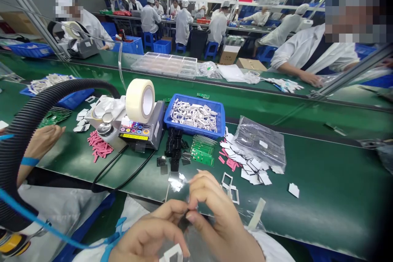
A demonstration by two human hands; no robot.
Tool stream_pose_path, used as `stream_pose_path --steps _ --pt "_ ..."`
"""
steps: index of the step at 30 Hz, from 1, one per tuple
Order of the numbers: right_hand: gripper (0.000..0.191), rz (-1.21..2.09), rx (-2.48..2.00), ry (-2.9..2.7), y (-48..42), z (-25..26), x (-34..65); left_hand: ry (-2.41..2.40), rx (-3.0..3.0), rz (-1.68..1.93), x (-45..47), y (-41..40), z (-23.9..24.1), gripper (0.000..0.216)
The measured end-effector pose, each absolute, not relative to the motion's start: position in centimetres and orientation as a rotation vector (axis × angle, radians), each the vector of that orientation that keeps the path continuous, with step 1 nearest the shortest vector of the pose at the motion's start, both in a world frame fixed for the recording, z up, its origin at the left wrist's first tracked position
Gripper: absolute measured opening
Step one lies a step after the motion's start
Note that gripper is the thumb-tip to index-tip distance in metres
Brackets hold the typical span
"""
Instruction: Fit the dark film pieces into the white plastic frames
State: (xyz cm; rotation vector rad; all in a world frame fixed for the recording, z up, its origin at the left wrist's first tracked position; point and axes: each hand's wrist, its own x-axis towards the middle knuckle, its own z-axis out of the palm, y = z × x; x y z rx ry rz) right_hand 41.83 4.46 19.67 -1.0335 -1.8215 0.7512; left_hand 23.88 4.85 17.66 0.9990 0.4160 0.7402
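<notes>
My left hand [147,233], with a blue band at its wrist, is closed in the lower middle. A small white plastic frame [172,255] sits in its lower fingers, partly cut off by the picture's edge. My right hand [215,213] is closed too, thumb and forefinger pinched against the left fingertips. Between the two hands shows a small dark thin piece [183,222], mostly hidden by fingers. Just beyond them lie shiny clear film pieces [177,181] and loose white frames [233,193]. Green circuit boards [202,153] stand in a row behind, beside black parts [174,151].
A blue bin [221,120] holds white plastic parts, right of a tape dispenser [143,131]. White pieces [250,168] and a bagged stack [260,143] lie to the right. A black hose [52,98] arches at left, near a co-worker's hand [46,141]. Pink strips [98,146] lie nearby.
</notes>
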Motion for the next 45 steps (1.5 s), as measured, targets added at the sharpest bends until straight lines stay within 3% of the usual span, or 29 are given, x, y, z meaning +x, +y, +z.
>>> stream_pose_path --steps 10,21,27,31,36,39,45 --pt "0.01 0.604 -1.165 -1.838 3.8 19.2 42.2 0.515 1.085 0.786 24.0 3.6 17.6 0.037" --pt "0.014 0.85 -1.216 -1.813 4.2 18.6 42.0 0.482 1.167 0.698 23.9 4.7 17.1 0.036" --pt "0.013 0.756 -1.267 -1.888 3.3 19.2 41.9 0.543 0.754 0.735 24.4 5.4 15.9 0.035" --pt "0.016 0.839 -1.396 -1.847 2.9 15.5 42.6 0.467 0.373 0.851 24.5 6.1 14.9 0.027" --pt "0.019 0.505 -1.715 -2.008 4.0 10.1 43.3 0.356 0.1 0.749 24.4 6.6 15.2 0.032" --pt "0.012 0.641 -1.526 -1.825 4.5 12.0 43.8 0.301 0.085 0.695 24.7 6.4 15.8 0.034" --pt "0.037 1.046 -1.043 -1.704 5.7 17.1 44.2 0.216 0.058 0.714 25.3 6.0 16.3 0.028"
